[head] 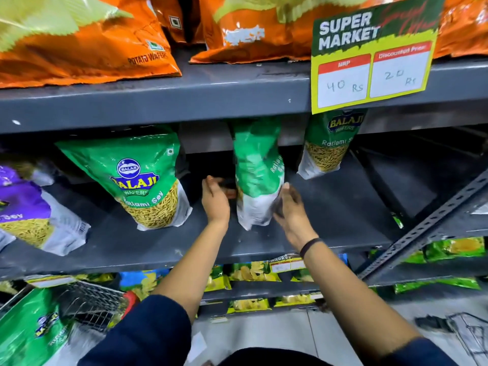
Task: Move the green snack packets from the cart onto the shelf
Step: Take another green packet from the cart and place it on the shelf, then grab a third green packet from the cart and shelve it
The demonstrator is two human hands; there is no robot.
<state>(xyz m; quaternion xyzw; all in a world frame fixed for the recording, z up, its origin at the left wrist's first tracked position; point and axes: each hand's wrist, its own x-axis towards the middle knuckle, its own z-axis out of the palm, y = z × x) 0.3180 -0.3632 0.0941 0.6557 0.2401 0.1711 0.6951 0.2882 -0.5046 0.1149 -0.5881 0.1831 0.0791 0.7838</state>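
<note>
Grey metal shelf [132, 241], middle tier. Green snack packet [257, 175] standing upright mid-shelf, turned edge-on, blurred, bottom on the shelf board. Left hand [215, 199] just left of that packet, palm facing it, fingers loosely spread, apparently not touching; gap visible between hand and packet. Right hand [290, 207] against the packet's lower right side, fingers extended flat, touching or nearly so, cannot tell if gripping. Black band [310, 247] on the right wrist, dark blue sleeves [148, 331] on both forearms.

Second green packet [142, 178] upright to the left, front label facing out, well apart from the hands. Third green packet [330, 146] further right and deeper, top hidden behind the yellow price sign [372, 59] clipped to the upper shelf edge. Purple packet [31, 210] at far left of the same tier. Orange wafer bags [87, 40] on the tier above.

Wire cart [89, 305] at bottom left, one more green packet [34, 331] lying in it. Yellow-green packs [250, 272] on the tiers below.
</note>
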